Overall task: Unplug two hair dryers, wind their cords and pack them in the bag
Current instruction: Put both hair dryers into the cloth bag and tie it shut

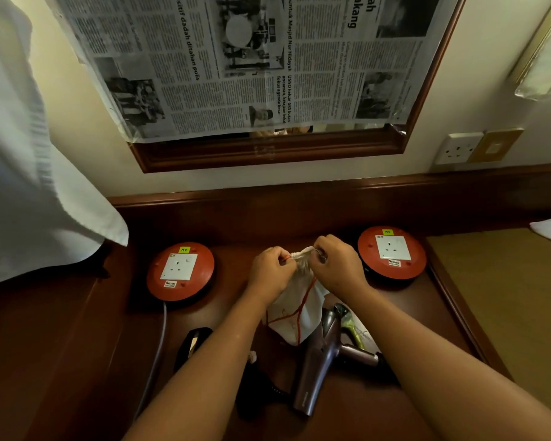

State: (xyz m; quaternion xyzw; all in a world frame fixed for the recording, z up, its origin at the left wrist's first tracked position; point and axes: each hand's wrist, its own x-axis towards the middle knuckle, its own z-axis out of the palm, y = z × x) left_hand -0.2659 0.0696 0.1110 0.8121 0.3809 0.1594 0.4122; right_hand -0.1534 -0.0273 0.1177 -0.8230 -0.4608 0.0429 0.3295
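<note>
At the lower centre of the frame, a brown hair dryer (312, 364) lies on the dark wooden worktop (77, 345), a black hair dryer (193, 342) just left of it. Above them, the white drawstring bag (295, 310) hangs from both hands: left hand (269, 270) and right hand (336, 265) pinch its gathered mouth, fingers curled tight. Two red socket reels (180, 271) (392, 253) flank the hands. A newspaper-covered mirror (236, 65) fills the upper centre.
</note>
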